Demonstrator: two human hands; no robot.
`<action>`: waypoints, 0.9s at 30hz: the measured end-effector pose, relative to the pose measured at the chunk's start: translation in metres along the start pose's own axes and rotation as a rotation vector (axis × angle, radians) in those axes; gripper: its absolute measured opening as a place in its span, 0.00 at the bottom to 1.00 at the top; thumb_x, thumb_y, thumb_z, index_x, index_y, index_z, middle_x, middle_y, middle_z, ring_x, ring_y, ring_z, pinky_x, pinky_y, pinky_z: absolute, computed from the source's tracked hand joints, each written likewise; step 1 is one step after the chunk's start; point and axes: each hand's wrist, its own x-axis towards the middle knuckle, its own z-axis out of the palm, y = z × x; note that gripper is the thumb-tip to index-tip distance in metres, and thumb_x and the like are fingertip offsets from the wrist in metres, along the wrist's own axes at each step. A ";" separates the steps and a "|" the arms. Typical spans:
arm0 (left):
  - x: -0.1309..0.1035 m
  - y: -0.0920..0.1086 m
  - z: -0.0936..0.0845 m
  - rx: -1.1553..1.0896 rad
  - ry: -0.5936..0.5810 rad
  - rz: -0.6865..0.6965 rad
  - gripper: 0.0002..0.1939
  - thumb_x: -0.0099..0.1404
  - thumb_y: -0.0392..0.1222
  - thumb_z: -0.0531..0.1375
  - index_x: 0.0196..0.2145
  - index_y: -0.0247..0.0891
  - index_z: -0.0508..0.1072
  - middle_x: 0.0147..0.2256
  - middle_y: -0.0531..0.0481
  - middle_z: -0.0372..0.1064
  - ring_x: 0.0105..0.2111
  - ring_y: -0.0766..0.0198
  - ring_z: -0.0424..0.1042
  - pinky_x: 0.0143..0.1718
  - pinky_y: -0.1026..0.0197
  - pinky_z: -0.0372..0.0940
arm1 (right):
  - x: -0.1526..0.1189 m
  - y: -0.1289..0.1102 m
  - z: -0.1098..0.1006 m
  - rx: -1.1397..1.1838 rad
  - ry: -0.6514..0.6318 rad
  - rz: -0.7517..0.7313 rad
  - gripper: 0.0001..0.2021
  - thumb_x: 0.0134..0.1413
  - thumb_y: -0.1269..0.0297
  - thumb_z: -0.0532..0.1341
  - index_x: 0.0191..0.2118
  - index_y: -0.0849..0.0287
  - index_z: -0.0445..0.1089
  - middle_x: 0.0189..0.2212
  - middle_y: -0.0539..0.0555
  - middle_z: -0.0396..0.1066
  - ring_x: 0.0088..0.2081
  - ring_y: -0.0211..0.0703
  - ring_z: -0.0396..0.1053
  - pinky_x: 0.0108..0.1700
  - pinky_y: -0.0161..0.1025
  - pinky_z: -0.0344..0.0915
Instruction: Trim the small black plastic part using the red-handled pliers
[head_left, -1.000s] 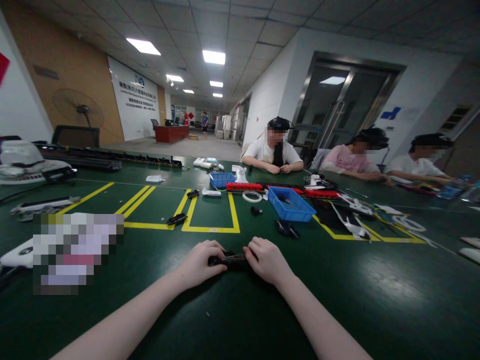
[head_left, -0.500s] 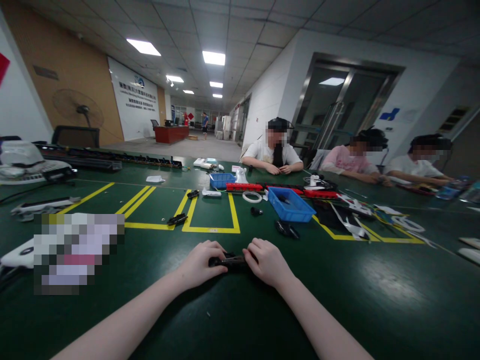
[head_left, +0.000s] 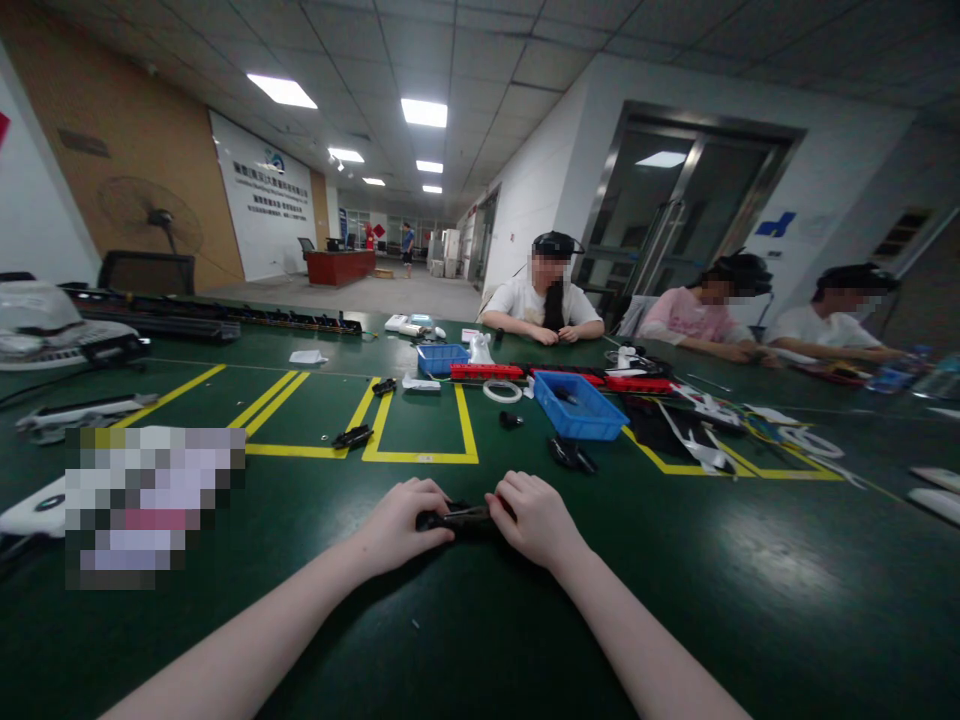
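Observation:
Between my two hands, low over the green table (head_left: 480, 620), is a dark, elongated black part (head_left: 466, 518) whose exact kind I cannot make out. My left hand (head_left: 409, 520) grips its left end, thumb below and fingers curled over the top. At the other end, my right hand (head_left: 534, 518) is closed round it with bent fingers that hide most of that side. Beyond my right hand lies a glossy black piece (head_left: 571, 455), with a smaller black piece (head_left: 510, 420) farther back. Another black part (head_left: 352, 437) rests beyond my left hand, on yellow tape.
A blue tray (head_left: 581, 425) holds something dark; a smaller blue tray (head_left: 442, 360) stands behind. Red strips (head_left: 487, 371) and a white ring (head_left: 502, 391) lie nearby. Cables (head_left: 795, 432) spread at right, a white device (head_left: 37, 510) at left. A person (head_left: 547, 310) sits opposite.
The view has shifted very slightly. Both hands keep the same hold on the black part, with no clear movement of it.

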 end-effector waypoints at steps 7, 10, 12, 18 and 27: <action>0.000 -0.002 0.001 0.004 0.001 0.003 0.06 0.60 0.43 0.64 0.32 0.38 0.74 0.44 0.48 0.73 0.44 0.55 0.69 0.48 0.53 0.61 | 0.002 0.003 0.001 -0.001 -0.015 -0.020 0.14 0.64 0.65 0.51 0.27 0.59 0.66 0.28 0.52 0.66 0.30 0.37 0.62 0.34 0.37 0.54; 0.000 -0.001 0.001 0.013 0.004 -0.001 0.06 0.60 0.43 0.65 0.31 0.38 0.74 0.44 0.49 0.73 0.44 0.55 0.69 0.48 0.53 0.61 | 0.002 0.006 -0.001 0.006 -0.033 -0.020 0.15 0.65 0.64 0.51 0.27 0.59 0.66 0.29 0.53 0.66 0.30 0.37 0.62 0.34 0.38 0.55; 0.000 -0.001 0.001 0.019 0.002 0.001 0.06 0.60 0.43 0.65 0.32 0.38 0.74 0.43 0.49 0.73 0.44 0.56 0.69 0.48 0.53 0.60 | 0.003 0.007 -0.001 0.012 -0.045 -0.019 0.15 0.65 0.64 0.51 0.28 0.59 0.66 0.29 0.53 0.66 0.30 0.38 0.62 0.34 0.38 0.55; 0.000 -0.001 0.000 0.025 -0.006 0.009 0.06 0.60 0.43 0.64 0.32 0.38 0.73 0.43 0.49 0.72 0.43 0.55 0.69 0.47 0.54 0.60 | 0.002 0.004 -0.001 0.043 -0.061 0.007 0.14 0.65 0.64 0.50 0.28 0.59 0.66 0.29 0.53 0.67 0.30 0.38 0.63 0.34 0.38 0.56; 0.000 -0.001 0.000 0.018 -0.006 0.013 0.05 0.60 0.41 0.65 0.32 0.38 0.73 0.43 0.50 0.72 0.43 0.56 0.69 0.46 0.54 0.61 | 0.001 0.002 0.001 0.046 -0.046 0.000 0.14 0.65 0.64 0.51 0.28 0.59 0.66 0.29 0.52 0.67 0.31 0.38 0.63 0.34 0.37 0.56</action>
